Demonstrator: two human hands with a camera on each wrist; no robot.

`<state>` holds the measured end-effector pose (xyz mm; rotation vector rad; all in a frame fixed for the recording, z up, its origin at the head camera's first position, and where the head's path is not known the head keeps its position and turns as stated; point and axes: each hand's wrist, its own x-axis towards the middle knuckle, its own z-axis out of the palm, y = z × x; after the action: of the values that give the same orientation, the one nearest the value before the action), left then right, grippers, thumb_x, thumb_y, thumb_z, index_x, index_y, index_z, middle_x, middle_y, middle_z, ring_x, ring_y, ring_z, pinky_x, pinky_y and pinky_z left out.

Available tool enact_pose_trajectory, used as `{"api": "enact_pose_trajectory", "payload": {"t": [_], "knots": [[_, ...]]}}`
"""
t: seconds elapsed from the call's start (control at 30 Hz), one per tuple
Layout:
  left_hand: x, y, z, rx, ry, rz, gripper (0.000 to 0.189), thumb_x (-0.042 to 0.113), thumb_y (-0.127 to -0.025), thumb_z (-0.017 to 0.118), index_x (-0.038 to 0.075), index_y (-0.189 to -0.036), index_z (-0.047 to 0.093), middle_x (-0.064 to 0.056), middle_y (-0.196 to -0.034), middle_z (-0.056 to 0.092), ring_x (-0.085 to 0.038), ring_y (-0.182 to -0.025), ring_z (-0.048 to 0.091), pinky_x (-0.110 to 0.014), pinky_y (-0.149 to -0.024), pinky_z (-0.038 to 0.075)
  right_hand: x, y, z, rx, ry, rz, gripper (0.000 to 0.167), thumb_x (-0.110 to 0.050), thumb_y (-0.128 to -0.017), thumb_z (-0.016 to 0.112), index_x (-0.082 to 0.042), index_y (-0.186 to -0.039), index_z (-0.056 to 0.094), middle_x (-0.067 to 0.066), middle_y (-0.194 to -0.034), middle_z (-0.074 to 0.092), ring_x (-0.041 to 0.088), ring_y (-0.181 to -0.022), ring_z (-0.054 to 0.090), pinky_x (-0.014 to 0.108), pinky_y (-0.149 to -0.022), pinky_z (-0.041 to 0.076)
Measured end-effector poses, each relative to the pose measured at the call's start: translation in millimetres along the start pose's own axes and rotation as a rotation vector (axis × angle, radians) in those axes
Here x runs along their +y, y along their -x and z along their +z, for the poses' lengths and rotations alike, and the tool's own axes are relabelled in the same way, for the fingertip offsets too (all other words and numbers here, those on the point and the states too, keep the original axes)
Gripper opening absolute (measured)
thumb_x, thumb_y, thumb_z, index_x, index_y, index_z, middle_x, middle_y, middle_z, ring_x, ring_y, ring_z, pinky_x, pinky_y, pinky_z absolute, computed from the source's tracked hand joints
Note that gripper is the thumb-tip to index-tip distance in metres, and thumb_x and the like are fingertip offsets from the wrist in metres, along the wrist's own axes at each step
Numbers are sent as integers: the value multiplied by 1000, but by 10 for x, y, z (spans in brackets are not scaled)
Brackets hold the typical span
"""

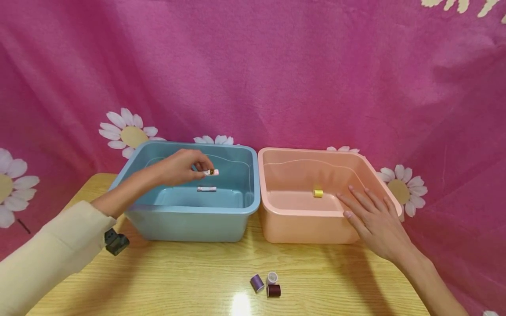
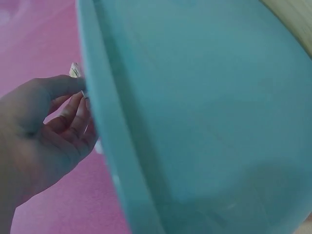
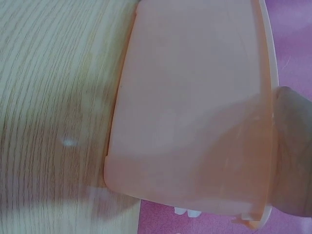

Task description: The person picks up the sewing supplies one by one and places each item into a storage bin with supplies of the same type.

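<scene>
My left hand [image 1: 183, 166] is over the blue basin [image 1: 197, 224]. Thumb and fingers pinch a small whitish piece with a dark-and-gold patch [image 1: 211, 172], whose kind I cannot make out. In the left wrist view the basin's wall hides part of the fingertips, and a bit of the whitish piece [image 2: 74, 70] shows above the thumb. A small flat whitish strip [image 1: 207, 189] lies on the basin's floor. My right hand [image 1: 375, 224], fingers extended, is at the front right rim of the peach basin [image 1: 308, 228]. Inside that basin lies a yellow thread spool [image 1: 318, 193].
On the wooden table [image 1: 189, 276], in front of the basins, a purple thread spool [image 1: 257, 283], a white spool [image 1: 272, 278] and a dark maroon spool [image 1: 273, 290] sit close together. The two basins stand side by side before a pink flowered cloth [image 1: 253, 79].
</scene>
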<state>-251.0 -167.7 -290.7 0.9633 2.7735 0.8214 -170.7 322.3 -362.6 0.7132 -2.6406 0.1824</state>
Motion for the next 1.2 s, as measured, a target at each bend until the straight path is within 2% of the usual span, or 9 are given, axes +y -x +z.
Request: {"api": "enact_pose_trajectory", "payload": {"t": [0.27,0.47,0.7,0.8,0.93,1.2], "knots": [[-192,-174,190,-115,57,-41,18,-2,-92,67,0,-109,72,-7,-97,68,-25,-93,62,-37,-79,54,20,10,16,-4,6,1,45,-32,-104,50,-26,-149,48,12,-153,42,45,-135,35,68,-102,20],[-330,-208,302,-171,69,-66,15,-3,-91,68,-4,-105,71,-8,-94,69,-22,-90,62,-35,-79,55,23,19,11,5,7,-6,45,-32,-104,50,-26,-149,50,12,-153,43,45,-134,36,66,-103,21],[-452,-235,323,-169,70,-130,16,-2,-89,71,-4,-105,71,-8,-94,69,-23,-89,61,-36,-79,55,24,4,26,11,9,-8,44,-32,-104,51,-25,-148,51,12,-152,44,45,-131,38,66,-102,21],[-483,-235,346,-187,68,-153,15,-2,-89,71,-2,-105,71,-7,-94,68,-23,-91,60,-35,-79,55,17,2,30,0,7,2,44,-32,-104,51,-26,-148,50,11,-152,44,45,-131,39,66,-102,21],[-524,-228,386,-218,42,-157,15,-2,-90,70,-2,-105,71,-6,-95,67,-25,-94,60,-35,-79,55,14,1,32,-6,6,6,44,-32,-104,51,-26,-148,50,11,-152,44,45,-131,39,67,-102,20],[-546,-255,430,-219,14,-150,14,-2,-89,71,-1,-103,71,-7,-94,66,-24,-91,59,-36,-80,55,-2,-4,9,9,7,3,43,-31,-104,52,-24,-146,53,12,-150,46,44,-130,40,66,-101,22]]}}
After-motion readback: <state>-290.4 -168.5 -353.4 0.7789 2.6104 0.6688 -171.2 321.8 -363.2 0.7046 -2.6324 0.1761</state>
